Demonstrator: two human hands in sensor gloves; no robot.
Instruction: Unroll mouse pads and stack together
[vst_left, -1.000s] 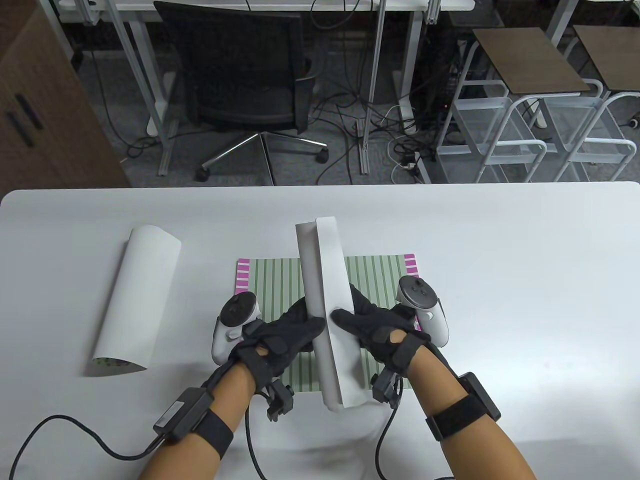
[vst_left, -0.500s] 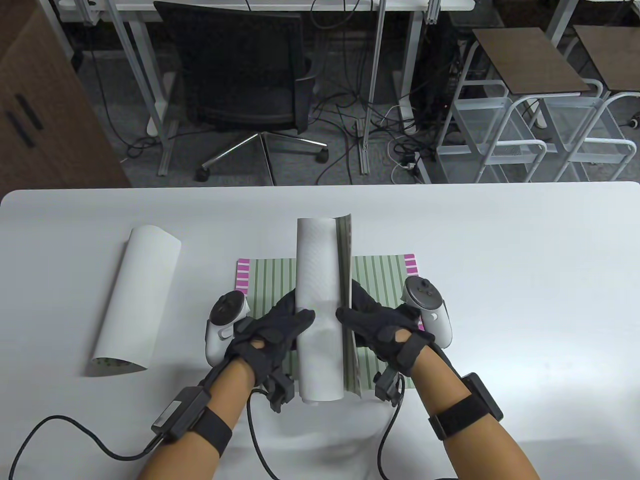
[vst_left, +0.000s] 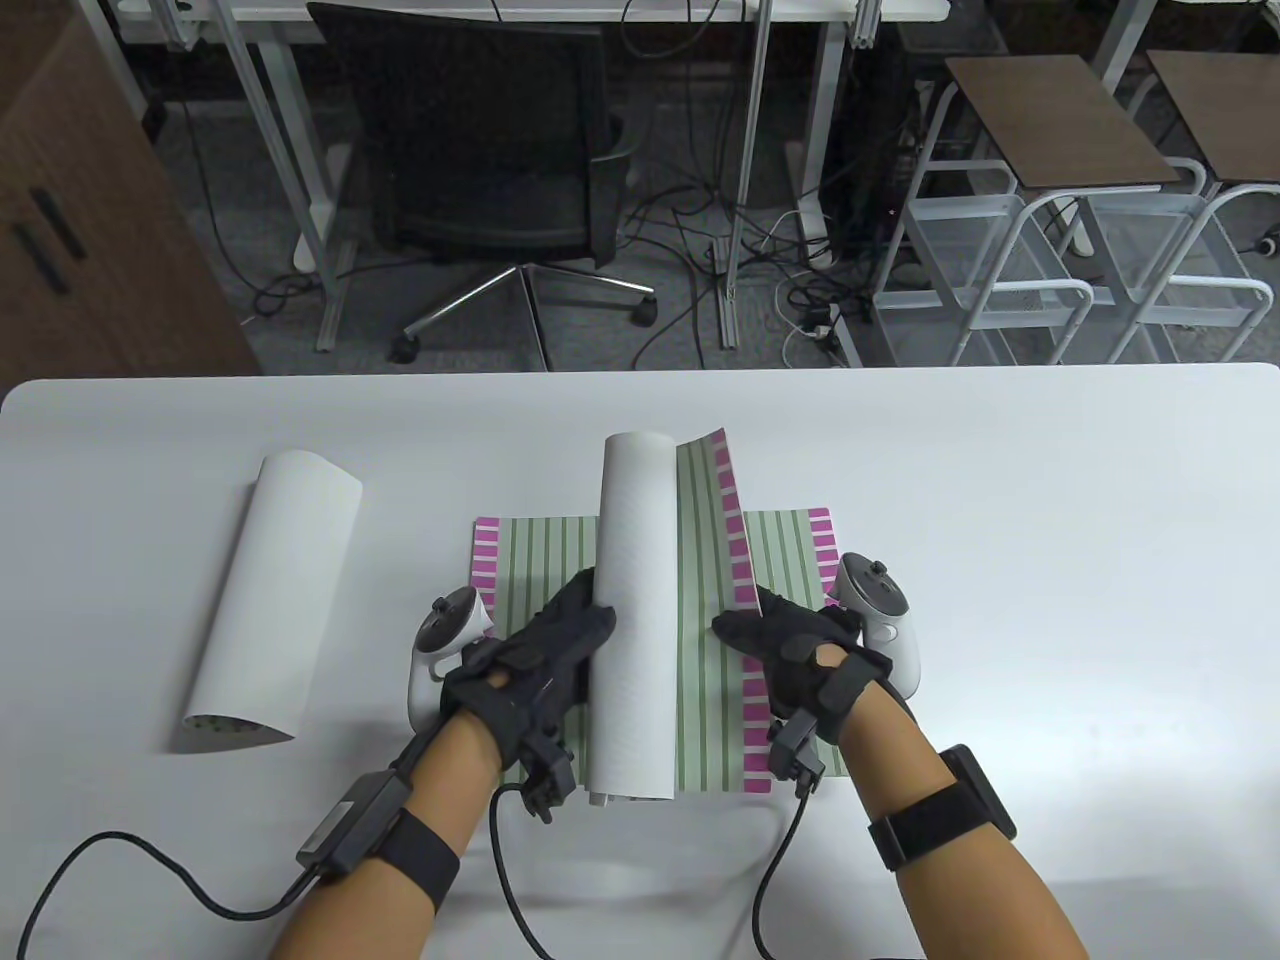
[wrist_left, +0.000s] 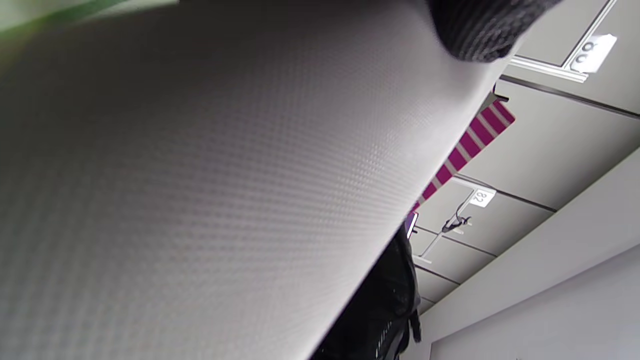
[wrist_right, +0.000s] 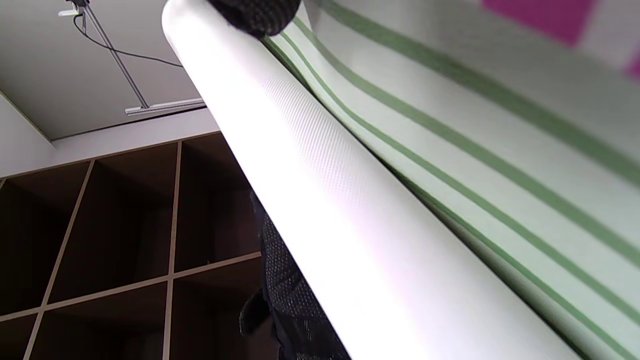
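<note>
A half-unrolled mouse pad (vst_left: 635, 600), white on the back, green-striped with a pink border inside, lies above a flat green-striped pad (vst_left: 780, 560) in the table view. My left hand (vst_left: 545, 655) grips the still-rolled white part on its left side. My right hand (vst_left: 785, 655) pinches the pad's loose pink-striped edge and holds it pulled out to the right. The roll's white textured back fills the left wrist view (wrist_left: 200, 200). The right wrist view shows the roll (wrist_right: 325, 200) and the opened striped face (wrist_right: 475, 125). A second rolled white pad (vst_left: 275, 600) lies to the left.
The white table (vst_left: 1050, 550) stretches wide on both sides of the pads. Glove cables (vst_left: 150, 860) trail over the table's near edge. A black office chair (vst_left: 490, 150) and white metal carts (vst_left: 1050, 260) stand beyond the far edge.
My right hand has pulled the loose edge out to the right, so the roll has opened and the green-striped face and pink border now show. My left hand stayed on the roll.
</note>
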